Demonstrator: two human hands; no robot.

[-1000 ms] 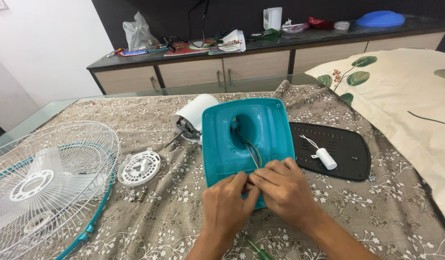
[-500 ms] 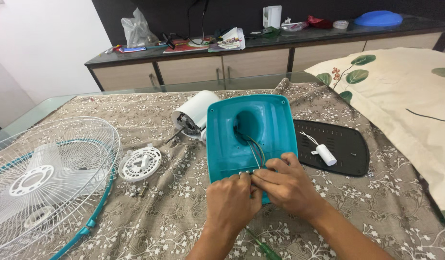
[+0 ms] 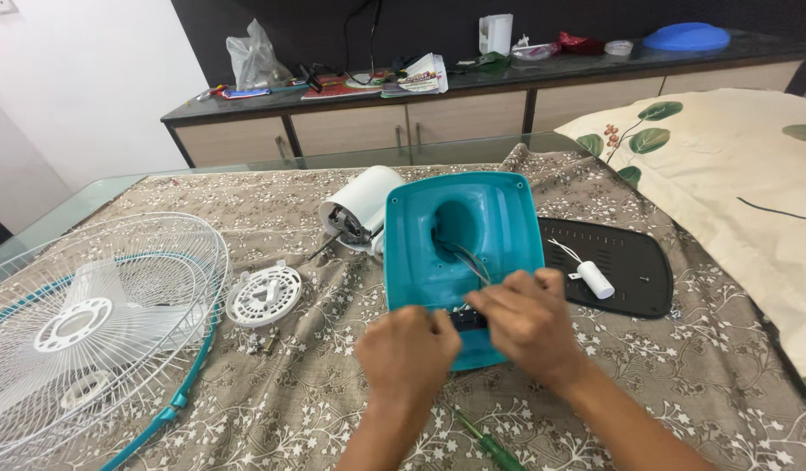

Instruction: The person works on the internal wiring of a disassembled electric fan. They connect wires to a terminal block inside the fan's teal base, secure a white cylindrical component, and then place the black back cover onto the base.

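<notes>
Gripping a small black part (image 3: 467,319) at the teal fan base's (image 3: 464,253) near edge, the left hand (image 3: 409,359) and right hand (image 3: 529,323) pinch together; overpulling could snap its wires (image 3: 469,258).

- The left hand (image 3: 409,353) has drawn back toward the near edge of the upturned teal plastic fan base (image 3: 462,253); a second ago it pressed knuckle to knuckle against the right hand (image 3: 527,321).
- A small dark part (image 3: 468,319) now shows in the gap between the two hands, where fingers covered it before.
- A green-handled screwdriver (image 3: 492,447) on the patterned cloth is now plainer below the wrists.
</notes>
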